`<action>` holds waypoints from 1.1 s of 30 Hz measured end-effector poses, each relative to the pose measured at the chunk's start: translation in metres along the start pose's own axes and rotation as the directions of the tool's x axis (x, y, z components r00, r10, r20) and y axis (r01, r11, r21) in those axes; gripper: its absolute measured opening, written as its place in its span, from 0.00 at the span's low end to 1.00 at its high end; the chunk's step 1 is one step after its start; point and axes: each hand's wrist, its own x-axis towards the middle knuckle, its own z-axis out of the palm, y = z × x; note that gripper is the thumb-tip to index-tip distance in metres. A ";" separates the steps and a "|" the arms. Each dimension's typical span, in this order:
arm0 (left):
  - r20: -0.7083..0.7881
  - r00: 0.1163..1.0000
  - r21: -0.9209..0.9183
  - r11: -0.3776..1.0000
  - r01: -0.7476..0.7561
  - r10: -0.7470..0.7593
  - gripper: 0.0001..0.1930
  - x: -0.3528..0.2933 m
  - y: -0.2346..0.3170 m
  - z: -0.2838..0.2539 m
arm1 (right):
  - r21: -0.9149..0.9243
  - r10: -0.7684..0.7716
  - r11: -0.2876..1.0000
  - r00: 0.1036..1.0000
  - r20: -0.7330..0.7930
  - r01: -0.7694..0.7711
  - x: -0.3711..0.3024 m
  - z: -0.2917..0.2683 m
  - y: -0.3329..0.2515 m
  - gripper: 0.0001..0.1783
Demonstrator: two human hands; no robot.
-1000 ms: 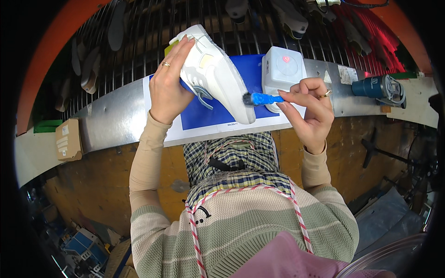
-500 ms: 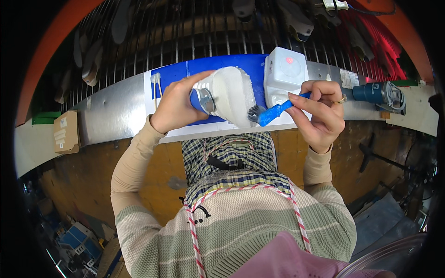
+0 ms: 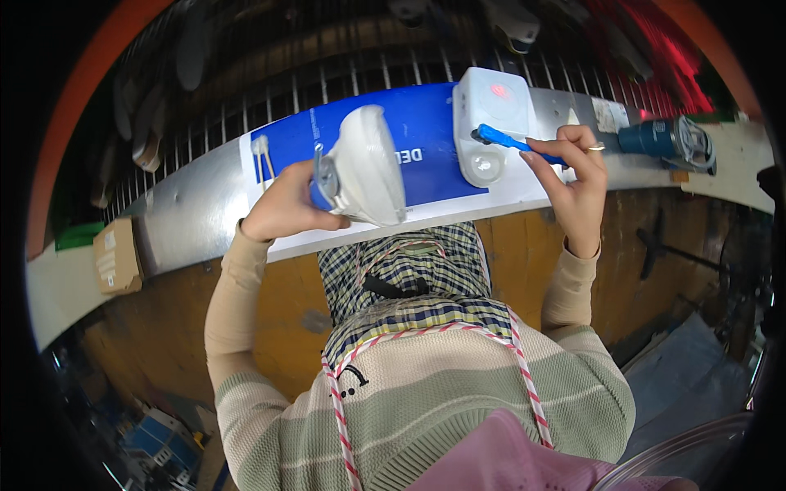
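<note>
My left hand (image 3: 286,204) grips a white shoe upper (image 3: 368,164) stretched over a blue shoe last (image 3: 322,186) with a metal plate at its top. The shoe is held on its side above the blue sheet, sole edge facing right. My right hand (image 3: 580,172) pinches the handle of a small blue brush (image 3: 509,141), its dark bristles pointing left. The bristles are over a white plastic dispenser (image 3: 498,106) with a small round cup (image 3: 485,168) at its near side; whether they touch it I cannot tell.
A blue sheet (image 3: 430,131) on white paper covers the middle of the metal bench (image 3: 196,184). Two cotton-tipped sticks (image 3: 262,155) lie at its left. A cardboard box (image 3: 117,254) stands far left, a teal tumbler (image 3: 655,141) right. Behind runs a barred rack (image 3: 319,78) with several shoes.
The brush has left the shoe's edge and moved up and right over the dispenser. My left hand has shifted the shoe left and turned it more onto its edge.
</note>
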 end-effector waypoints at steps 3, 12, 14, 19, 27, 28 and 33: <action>-0.124 0.989 0.013 0.997 -0.074 0.075 0.37 0.001 -0.003 0.007 | -0.294 0.218 0.940 0.968 0.122 -0.174 -0.022 -0.001 0.027 0.07; -0.399 0.844 0.205 0.932 -0.299 0.358 0.59 0.007 -0.035 0.039 | -0.472 0.179 0.866 0.984 -0.018 -0.167 -0.072 0.053 0.067 0.06; -0.451 0.798 0.252 0.915 -0.315 0.399 0.61 0.009 -0.038 0.043 | -0.482 0.177 0.860 0.984 -0.024 -0.166 -0.077 0.059 0.070 0.06; -0.520 0.713 0.339 0.880 -0.333 0.470 0.60 0.023 -0.034 0.038 | -0.331 0.275 0.905 0.961 -0.026 -0.268 -0.086 0.058 0.083 0.05; -0.527 0.831 -0.398 0.813 -0.424 0.176 0.51 0.034 -0.016 0.020 | 0.592 0.681 0.271 0.586 0.440 -0.759 -0.068 0.040 0.066 0.06; -0.492 0.859 -0.464 0.793 -0.395 0.140 0.52 0.033 -0.013 0.025 | 0.656 0.643 0.172 0.588 0.491 -0.735 -0.059 0.045 0.058 0.05; -0.312 0.943 -0.708 0.635 -0.310 0.112 0.52 0.029 0.004 0.055 | 0.859 0.326 0.335 0.903 0.280 -0.387 -0.017 0.068 0.005 0.04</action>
